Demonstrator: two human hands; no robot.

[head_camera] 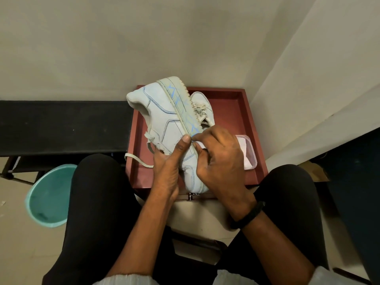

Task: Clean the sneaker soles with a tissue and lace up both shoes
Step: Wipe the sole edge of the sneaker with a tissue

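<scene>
A white sneaker [162, 112] with blue stitching lies on its side over the red tray [230, 112], its sole edge turned up and to the right. My left hand [168, 167] grips it from below, thumb pressed on the sole's rim. My right hand [218, 159] pinches a small white tissue [200, 145] against the sole's side near the toe. A loose lace [137, 160] hangs off the shoe to the left. The second white sneaker [202, 105] sits in the tray behind the first, mostly hidden.
A clear plastic box [249, 153] with pale pink contents lies in the tray's right part. A teal bucket [50, 194] stands on the floor at my left. A black bench [61, 126] runs along the wall. My knees flank the tray.
</scene>
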